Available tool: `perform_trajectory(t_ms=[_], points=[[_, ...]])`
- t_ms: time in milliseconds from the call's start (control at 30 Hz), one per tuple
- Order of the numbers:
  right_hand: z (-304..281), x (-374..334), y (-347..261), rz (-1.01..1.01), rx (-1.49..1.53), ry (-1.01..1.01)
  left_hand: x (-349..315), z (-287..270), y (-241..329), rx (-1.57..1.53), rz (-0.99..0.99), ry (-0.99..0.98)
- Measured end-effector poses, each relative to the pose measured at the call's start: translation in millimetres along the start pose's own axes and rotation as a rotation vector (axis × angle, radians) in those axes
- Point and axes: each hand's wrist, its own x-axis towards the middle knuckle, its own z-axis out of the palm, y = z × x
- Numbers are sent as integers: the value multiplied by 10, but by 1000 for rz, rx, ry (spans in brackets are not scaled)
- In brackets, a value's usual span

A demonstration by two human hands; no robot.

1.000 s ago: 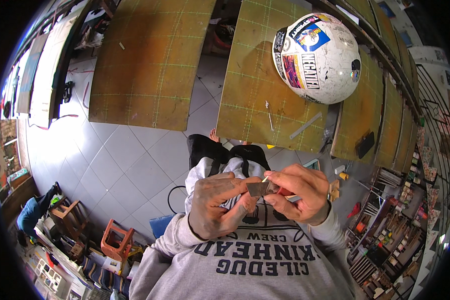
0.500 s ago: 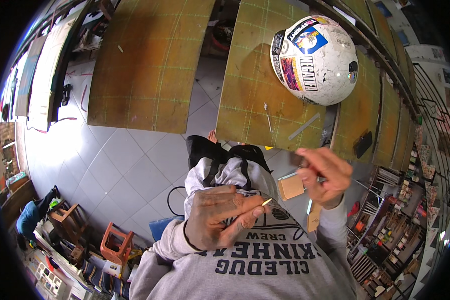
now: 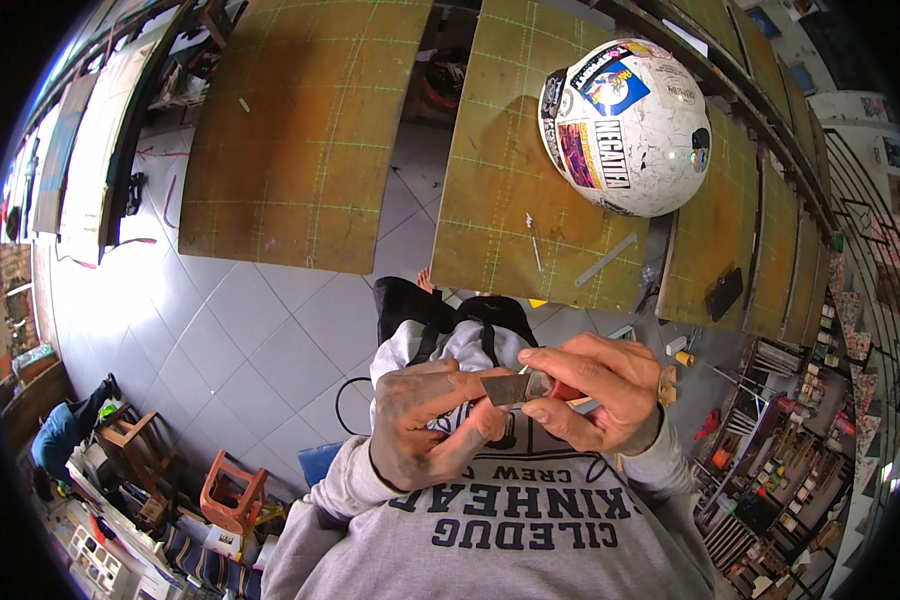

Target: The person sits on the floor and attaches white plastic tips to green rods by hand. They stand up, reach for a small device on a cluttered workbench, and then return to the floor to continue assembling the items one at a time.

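Note:
In front of my chest my two hands meet. My left hand (image 3: 420, 420) is closed in a pinch on a thin pale-yellow stick, whose tip (image 3: 524, 369) shows just past the blade; the rest of it is hidden by the fingers. My right hand (image 3: 610, 390) grips a short, wide-bladed knife by its red handle (image 3: 566, 390). The flat grey blade (image 3: 506, 388) points left and lies against or just over my left fingertips; whether it touches the stick I cannot tell.
Ahead, a tabletop board with green grid lines (image 3: 490, 190) bears a white stickered helmet (image 3: 635, 130), a metal ruler (image 3: 606, 260) and a thin white stick (image 3: 535, 248). A black flat object (image 3: 725, 292) lies further right. Another board (image 3: 290, 140) is at left. Behind left stands an orange stool (image 3: 234, 488).
My right hand has moved left and down to my left hand, bringing the knife blade over the left fingertips. The left hand has stayed about where it was, still pinching the stick.

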Motion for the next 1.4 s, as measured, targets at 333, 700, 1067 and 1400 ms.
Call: perform_trajectory(t_ms=[333, 700, 1067, 1400], points=[[-39, -89, 42, -65, -15, 9, -39, 20, -50, 96, 189, -50], [-113, -53, -32, -32, -55, 40, 2, 81, 139, -233, -147, -29], [-64, 6, -42, -88, -32, -29, -54, 48, 10, -34, 35, -72], [-2, -25, -37, -123, -55, -8, -65, 27, -71, 220, 276, 17]])
